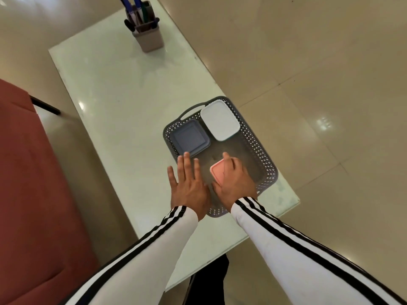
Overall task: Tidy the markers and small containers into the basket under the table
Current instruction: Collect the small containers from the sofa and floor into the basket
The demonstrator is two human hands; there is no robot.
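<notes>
A grey perforated basket (257, 148) sits on the near right part of the white table (123, 111). Inside it lie a white rounded container (220, 119) at the far side and a blue-grey square container (189, 137) to its left. My right hand (235, 179) is inside the basket, shut on a small pink container (217, 171). My left hand (189, 183) hovers flat over the basket's near left edge, fingers spread and holding nothing. A beige holder (149, 38) with several markers (136, 12) stands at the table's far end.
A red sofa (33, 194) runs along the left side. Beige glossy floor tiles (330, 84) surround the table. A dark table leg (45, 105) shows at the left.
</notes>
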